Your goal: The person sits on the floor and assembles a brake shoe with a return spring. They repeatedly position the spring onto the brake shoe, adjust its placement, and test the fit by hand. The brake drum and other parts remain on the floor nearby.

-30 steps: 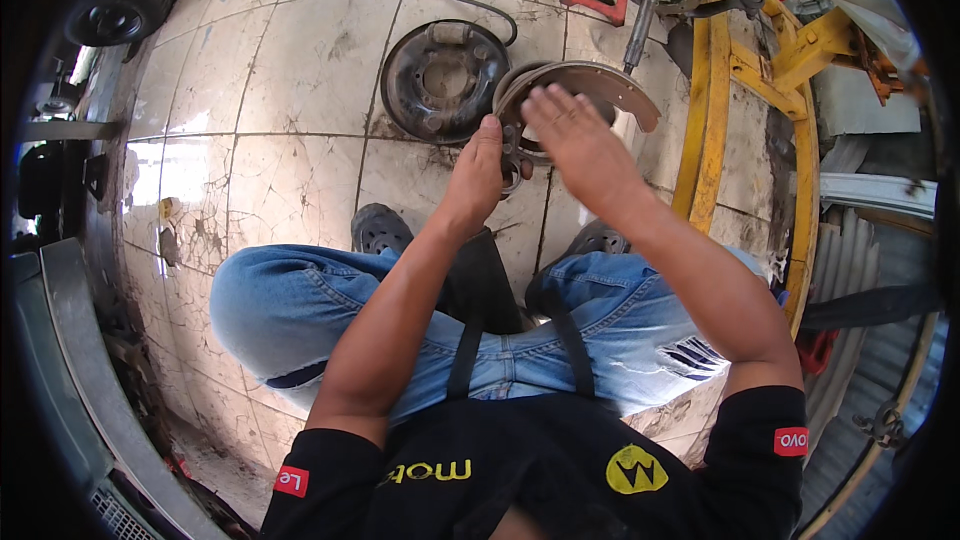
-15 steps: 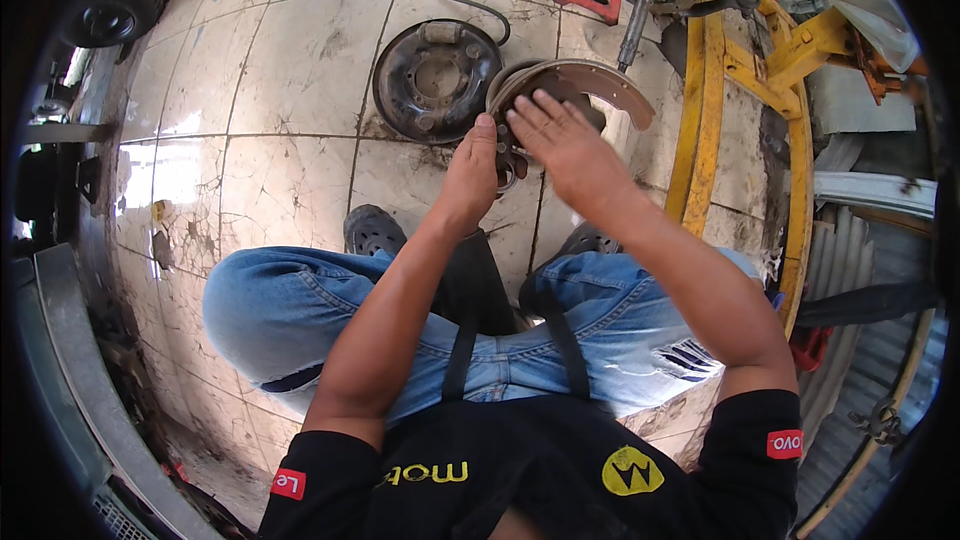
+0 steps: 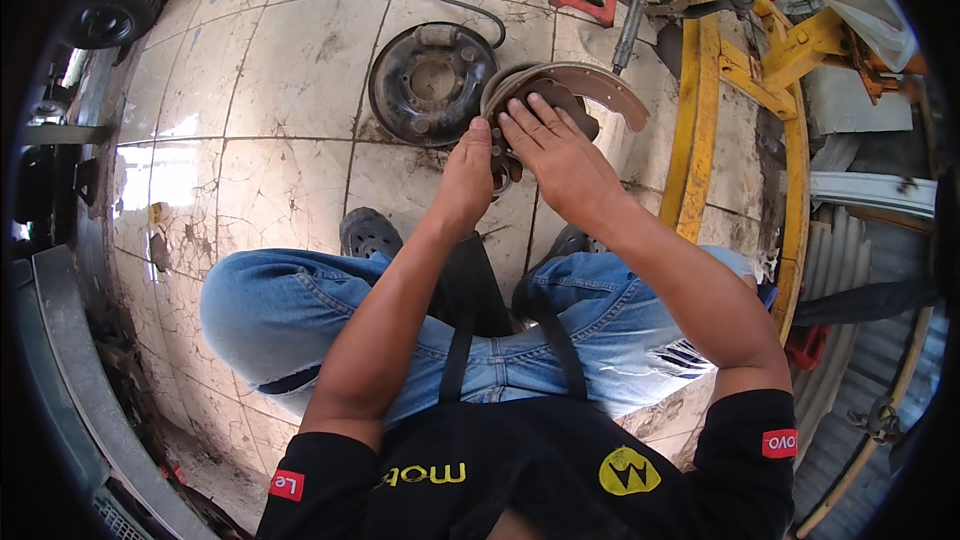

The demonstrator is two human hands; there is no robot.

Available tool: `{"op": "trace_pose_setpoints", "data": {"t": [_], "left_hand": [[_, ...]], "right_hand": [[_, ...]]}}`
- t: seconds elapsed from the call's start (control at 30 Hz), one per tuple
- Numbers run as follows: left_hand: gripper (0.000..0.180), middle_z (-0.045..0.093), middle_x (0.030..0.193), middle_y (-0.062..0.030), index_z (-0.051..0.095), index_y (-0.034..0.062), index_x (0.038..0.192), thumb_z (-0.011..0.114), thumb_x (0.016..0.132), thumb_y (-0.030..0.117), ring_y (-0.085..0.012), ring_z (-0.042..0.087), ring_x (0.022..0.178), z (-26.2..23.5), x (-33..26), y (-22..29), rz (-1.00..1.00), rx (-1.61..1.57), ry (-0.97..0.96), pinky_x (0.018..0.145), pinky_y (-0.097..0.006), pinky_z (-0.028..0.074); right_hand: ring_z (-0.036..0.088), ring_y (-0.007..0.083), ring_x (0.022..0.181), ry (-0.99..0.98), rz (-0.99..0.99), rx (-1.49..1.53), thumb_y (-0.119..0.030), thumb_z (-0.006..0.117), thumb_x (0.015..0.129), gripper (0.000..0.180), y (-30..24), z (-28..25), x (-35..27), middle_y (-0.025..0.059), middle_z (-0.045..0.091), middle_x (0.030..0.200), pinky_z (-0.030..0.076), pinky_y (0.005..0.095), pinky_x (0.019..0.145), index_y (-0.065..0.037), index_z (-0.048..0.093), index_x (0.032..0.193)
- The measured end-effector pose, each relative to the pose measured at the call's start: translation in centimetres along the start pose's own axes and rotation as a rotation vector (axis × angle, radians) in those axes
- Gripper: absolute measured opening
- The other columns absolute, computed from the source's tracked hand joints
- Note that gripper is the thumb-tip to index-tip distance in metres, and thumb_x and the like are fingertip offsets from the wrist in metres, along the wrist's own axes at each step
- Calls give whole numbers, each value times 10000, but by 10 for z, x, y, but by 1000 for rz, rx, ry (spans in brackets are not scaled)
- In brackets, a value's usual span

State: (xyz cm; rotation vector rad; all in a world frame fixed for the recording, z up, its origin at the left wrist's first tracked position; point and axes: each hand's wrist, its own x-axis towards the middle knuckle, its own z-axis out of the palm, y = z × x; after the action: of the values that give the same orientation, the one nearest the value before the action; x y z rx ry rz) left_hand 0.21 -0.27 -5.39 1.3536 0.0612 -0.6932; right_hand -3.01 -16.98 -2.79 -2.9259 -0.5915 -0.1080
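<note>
A tyre [image 3: 114, 6] sits at upper left, a yellow metal frame [image 3: 697, 105] at right.

The person's arms reached forward and inward, bringing the hands close together ahead of the body. The left hand [image 3: 464, 178] was closed in a hold, its thumb [image 3: 479, 133] uppermost, extended and pointing forward, while most of its fingers were hidden beneath. The left forearm [image 3: 402, 285] ran up and rightward in a nearly straight line through the wrist, with the elbow low beside the torso. The right hand [image 3: 568, 158] lay palm down and flattened, its fingers [image 3: 537, 122] outstretched and slanting leftward, tips just beside the left thumb. The right forearm [image 3: 685, 260] slanted inward from a sharply bent elbow [image 3: 758, 348] held out wide.
</note>
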Motion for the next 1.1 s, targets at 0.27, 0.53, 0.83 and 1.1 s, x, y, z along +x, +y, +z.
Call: {"op": "trace_pose_setpoints", "data": {"t": [0.27,0.53,0.83,1.1], "left_hand": [[586,631,773,-41,596,79,1132,264,1033,553,-80,506,634,3,1,-5,59,-53,0,571,-242,385],[512,620,747,-12,575,69,1157,252,1064,456,-64,483,636,6,0,-3,29,-42,28,566,-231,377],[504,614,738,-18,578,73,1146,253,1065,450,-71,490,632,4,-1,-3,24,-22,18,558,-231,379],[516,617,783,-32,574,58,1147,259,1062,457,-76,507,643,7,-7,5,-36,-54,37,559,-231,397]], "right_hand": [[393,345,1373,-5,-11,31,-67,476,881,497,0,-3,2,163,465,1445,329,483,1120,-24,479,1376],[404,339,1366,3,-6,32,-100,481,891,470,2,-4,3,146,470,1447,345,481,1109,-39,505,1356],[422,347,1349,0,-30,41,-114,485,893,457,0,-4,5,148,475,1441,352,486,1102,-40,519,1342],[425,400,1335,14,-26,-36,-121,492,891,459,-7,-1,4,150,478,1434,376,502,1084,-43,513,1342]]}}
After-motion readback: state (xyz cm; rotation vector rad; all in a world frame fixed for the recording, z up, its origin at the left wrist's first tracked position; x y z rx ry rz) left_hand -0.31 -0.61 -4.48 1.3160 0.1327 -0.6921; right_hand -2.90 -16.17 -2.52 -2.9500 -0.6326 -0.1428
